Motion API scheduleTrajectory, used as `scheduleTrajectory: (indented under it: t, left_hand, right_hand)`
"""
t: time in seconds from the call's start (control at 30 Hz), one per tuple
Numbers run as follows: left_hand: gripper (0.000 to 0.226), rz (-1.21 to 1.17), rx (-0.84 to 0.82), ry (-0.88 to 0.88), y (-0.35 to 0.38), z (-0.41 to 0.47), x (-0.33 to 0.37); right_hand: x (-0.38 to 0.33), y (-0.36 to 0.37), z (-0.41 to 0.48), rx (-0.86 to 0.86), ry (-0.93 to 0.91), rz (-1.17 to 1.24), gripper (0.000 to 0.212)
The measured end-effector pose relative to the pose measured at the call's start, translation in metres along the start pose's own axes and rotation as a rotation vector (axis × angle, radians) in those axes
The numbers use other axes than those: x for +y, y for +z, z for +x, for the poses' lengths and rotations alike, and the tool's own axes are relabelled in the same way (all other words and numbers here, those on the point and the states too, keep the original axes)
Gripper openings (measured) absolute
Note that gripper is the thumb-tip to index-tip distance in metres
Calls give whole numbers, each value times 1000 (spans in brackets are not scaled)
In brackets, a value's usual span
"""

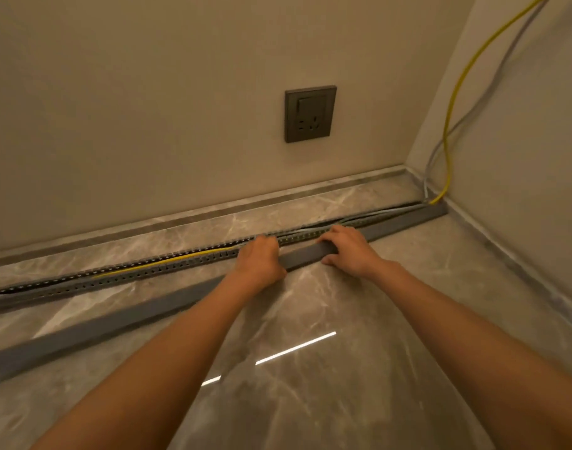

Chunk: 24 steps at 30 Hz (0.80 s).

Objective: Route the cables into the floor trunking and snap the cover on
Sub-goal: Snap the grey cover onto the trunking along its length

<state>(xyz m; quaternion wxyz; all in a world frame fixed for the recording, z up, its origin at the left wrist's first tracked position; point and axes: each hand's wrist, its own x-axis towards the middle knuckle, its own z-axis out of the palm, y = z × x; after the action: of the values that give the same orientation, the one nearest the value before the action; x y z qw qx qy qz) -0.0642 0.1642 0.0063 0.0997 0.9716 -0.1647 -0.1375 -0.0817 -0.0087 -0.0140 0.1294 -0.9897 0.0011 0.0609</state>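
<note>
A long grey slotted trunking (122, 274) lies on the marble floor, parallel to the wall. A yellow cable (453, 102) and grey cables (486, 95) come down the right wall at the corner and run inside the trunking. The grey cover (109, 323) is a long strip: its right end sits over the trunking near the corner, its left end angles away across the floor. My left hand (260, 259) and my right hand (348, 250) both grip the cover at its middle, right beside the trunking.
A dark wall socket (310, 114) sits on the back wall above the trunking. A grey skirting strip (180, 219) runs along the wall base. The glossy marble floor (310, 368) reflects a light strip in front of me.
</note>
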Motion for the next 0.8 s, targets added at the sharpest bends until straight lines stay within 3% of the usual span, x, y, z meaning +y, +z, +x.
scheduleTrajectory:
  t: [0.17, 0.43, 0.67, 0.8]
  left_hand:
    - [45, 54, 31, -154, 1, 23, 39]
    - [22, 64, 46, -12, 9, 57, 126]
    - [28, 165, -32, -111, -3, 77, 123]
    - [33, 246, -36, -29, -9, 94, 145]
  right_hand:
    - [73, -25, 13, 19, 22, -81, 39]
    - [111, -38, 25, 31, -137, -18, 24]
    - [190, -57, 26, 108, 30, -95, 32]
    - [193, -62, 35, 128, 12, -62, 28]
